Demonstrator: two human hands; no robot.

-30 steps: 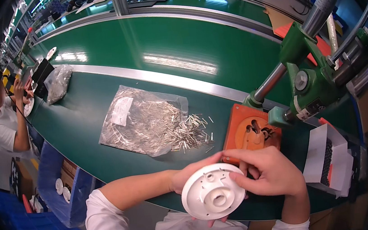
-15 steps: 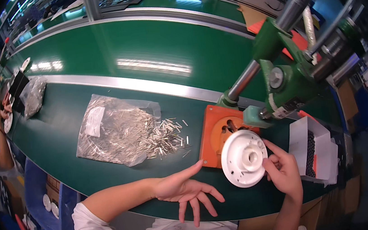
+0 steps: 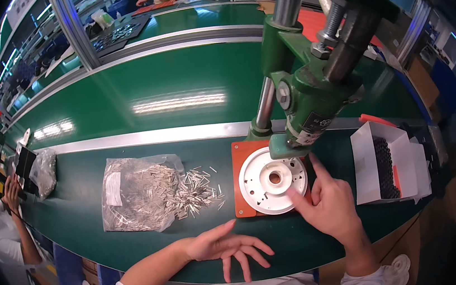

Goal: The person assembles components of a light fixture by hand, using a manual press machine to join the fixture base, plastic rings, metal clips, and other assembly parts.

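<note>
White disc point(image 3: 273, 179) seated on orange plate point(image 3: 239, 158) under green press point(image 3: 313, 99). Right hand point(image 3: 328, 207) open, fingertips nudging disc rim; left hand point(image 3: 226, 247) spread, empty (near loose pins point(image 3: 196, 188)). Risk: disc off-centre, fingers pinched under press.

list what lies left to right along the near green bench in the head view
clear plastic bag of small metal pins → loose spilled pins → white round plastic disc on orange square plate → right hand → white open cardboard box of black parts
</note>
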